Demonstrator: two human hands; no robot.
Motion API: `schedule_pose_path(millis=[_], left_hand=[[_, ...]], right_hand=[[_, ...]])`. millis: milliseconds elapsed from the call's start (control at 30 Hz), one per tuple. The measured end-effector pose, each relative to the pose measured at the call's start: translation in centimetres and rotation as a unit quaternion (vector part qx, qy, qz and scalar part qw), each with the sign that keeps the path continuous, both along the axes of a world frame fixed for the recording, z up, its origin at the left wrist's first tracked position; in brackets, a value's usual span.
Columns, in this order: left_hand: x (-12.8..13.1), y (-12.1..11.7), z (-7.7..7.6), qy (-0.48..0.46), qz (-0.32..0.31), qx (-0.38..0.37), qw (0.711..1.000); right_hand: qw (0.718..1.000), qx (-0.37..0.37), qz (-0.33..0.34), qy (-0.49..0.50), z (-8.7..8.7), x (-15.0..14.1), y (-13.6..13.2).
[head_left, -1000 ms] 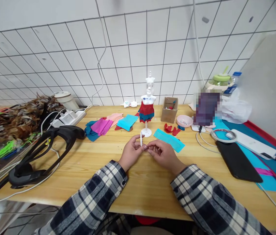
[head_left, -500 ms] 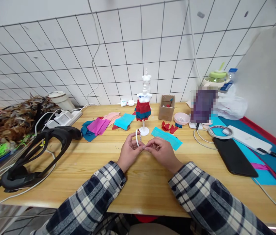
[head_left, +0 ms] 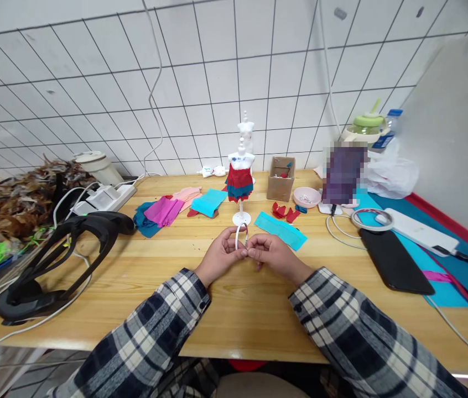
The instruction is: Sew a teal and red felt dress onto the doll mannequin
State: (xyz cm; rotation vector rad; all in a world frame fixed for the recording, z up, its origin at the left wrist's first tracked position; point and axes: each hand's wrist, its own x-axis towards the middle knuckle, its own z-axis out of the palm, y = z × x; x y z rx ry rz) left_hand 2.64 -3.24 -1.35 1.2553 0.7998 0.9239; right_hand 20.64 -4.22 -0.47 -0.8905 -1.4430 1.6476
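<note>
The left hand (head_left: 222, 254), fingers clamped on a white ring (head_left: 237, 239), could lose it if the right hand (head_left: 274, 256), fingers pinched together, tugs.

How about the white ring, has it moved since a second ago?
Yes: against the mannequin's base, the white ring sits slightly farther right and now shows its open loop.

The white ring (head_left: 237, 237) in the left hand (head_left: 220, 256), seen nearly edge-on as a thin strip one second earlier, now stands turned, its oval opening exposed to view.
</note>
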Motion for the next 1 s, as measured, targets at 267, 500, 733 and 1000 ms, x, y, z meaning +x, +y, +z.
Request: schedule_pose_path(millis=[267, 500, 733, 1000], left_hand=[[0.2, 0.0, 0.2, -0.017, 0.007, -0.022, 1.000], [0.3, -0.2, 0.4, 0.036, 0.028, -0.003, 0.999], [-0.1, -0.2, 0.2, 0.050, 0.016, -0.030, 0.998], [-1.0, 0.2, 0.5, -0.114, 0.063, -0.093, 0.987]], right_hand=[[0.997, -0.066, -0.012, 0.046, -0.4, 0.2, 0.2], [0.998, 0.012, -0.039, -0.038, -0.3, 0.1, 0.1], [0.967, 0.123, -0.091, -0.206, 0.1, 2.3, 1.4], [0.728, 0.242, -0.193, -0.611, 0.0, 8.2, 3.1]])
